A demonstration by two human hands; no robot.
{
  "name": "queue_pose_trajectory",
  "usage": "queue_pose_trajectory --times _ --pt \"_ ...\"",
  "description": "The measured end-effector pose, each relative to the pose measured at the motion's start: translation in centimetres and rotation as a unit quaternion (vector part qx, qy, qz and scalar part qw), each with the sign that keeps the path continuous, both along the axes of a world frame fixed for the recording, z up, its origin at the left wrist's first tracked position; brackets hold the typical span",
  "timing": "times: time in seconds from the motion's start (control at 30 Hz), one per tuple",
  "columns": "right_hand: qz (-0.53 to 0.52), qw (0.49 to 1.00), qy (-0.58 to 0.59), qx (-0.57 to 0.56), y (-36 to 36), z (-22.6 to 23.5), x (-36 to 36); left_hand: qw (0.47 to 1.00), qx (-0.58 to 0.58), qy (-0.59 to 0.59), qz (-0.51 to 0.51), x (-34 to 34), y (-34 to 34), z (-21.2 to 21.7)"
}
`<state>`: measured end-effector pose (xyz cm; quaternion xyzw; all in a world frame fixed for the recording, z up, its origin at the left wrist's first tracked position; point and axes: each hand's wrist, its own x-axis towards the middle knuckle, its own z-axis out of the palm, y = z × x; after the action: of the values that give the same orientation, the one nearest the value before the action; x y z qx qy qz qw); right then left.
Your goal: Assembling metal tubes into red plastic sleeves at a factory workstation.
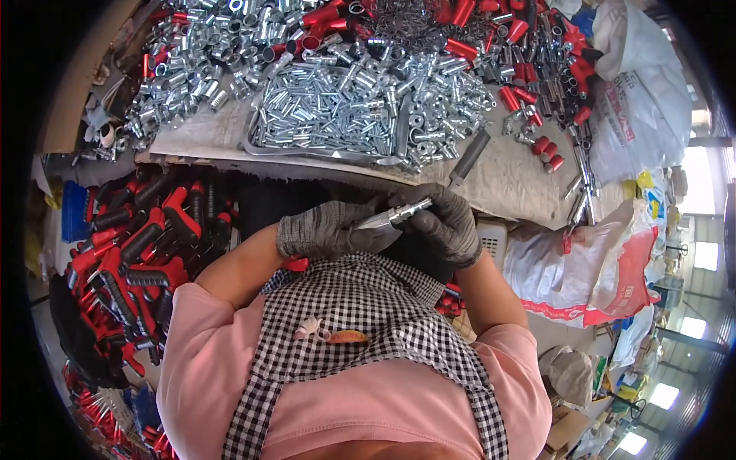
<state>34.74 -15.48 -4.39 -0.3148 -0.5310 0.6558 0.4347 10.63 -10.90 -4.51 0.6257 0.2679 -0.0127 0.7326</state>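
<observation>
In front of my chest I hold a shiny silver metal piece [394, 215], slim and tube-like with a pointed end toward the left. My left hand [331, 228], in a grey knit glove, is closed around its left part. The gloved fingers of my right hand [448, 228] pinch its right end. What the piece is exactly I cannot make out. Just beyond, on the bench, a metal tray [330, 156] holds a heap of small silver pins [318, 111]. A dark flat bar [470, 156] lies at the bench edge near my right hand.
Silver sleeves [218, 57] and red-coated metal parts [510, 96] pile up across the bench. Red-and-black tool handles [142, 268] are heaped at my left. On the right stand a white-and-red woven sack [571, 268] and a white plastic bag [644, 100].
</observation>
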Motion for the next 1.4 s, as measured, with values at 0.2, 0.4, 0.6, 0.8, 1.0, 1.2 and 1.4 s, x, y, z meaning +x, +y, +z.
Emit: queue_pose_trajectory --times 0.2,0.4,0.6,0.8,1.0,1.2,1.4 --pt "0.014 0.994 -0.066 0.082 0.4 -0.2 -0.9 0.968 0.221 -0.104 0.057 -0.4 -0.5 -2.3" --pt "0.01 0.986 -0.141 0.087 0.6 0.0 -0.5 0.97 0.203 -0.114 0.073 0.4 0.0 -1.3" --pt "-0.15 0.891 -0.38 0.199 3.9 0.8 7.0 0.978 0.18 -0.1 0.038 -0.4 0.7 -1.3" --pt "-0.045 0.456 -0.764 0.454 11.0 -1.5 13.1 0.978 0.201 -0.05 0.01 0.2 0.6 -2.5" --pt "-0.043 0.404 -0.816 0.41 13.4 -1.8 13.6 0.961 0.24 -0.091 0.099 0.4 -0.6 -3.4" --pt "-0.405 0.882 -0.24 0.011 9.8 -0.5 13.0 0.969 0.21 -0.063 0.117 -0.4 -0.7 -3.3" --pt "-0.098 0.962 -0.188 0.175 1.8 4.7 2.8 0.967 0.236 -0.054 0.077 0.4 -0.9 -0.8"
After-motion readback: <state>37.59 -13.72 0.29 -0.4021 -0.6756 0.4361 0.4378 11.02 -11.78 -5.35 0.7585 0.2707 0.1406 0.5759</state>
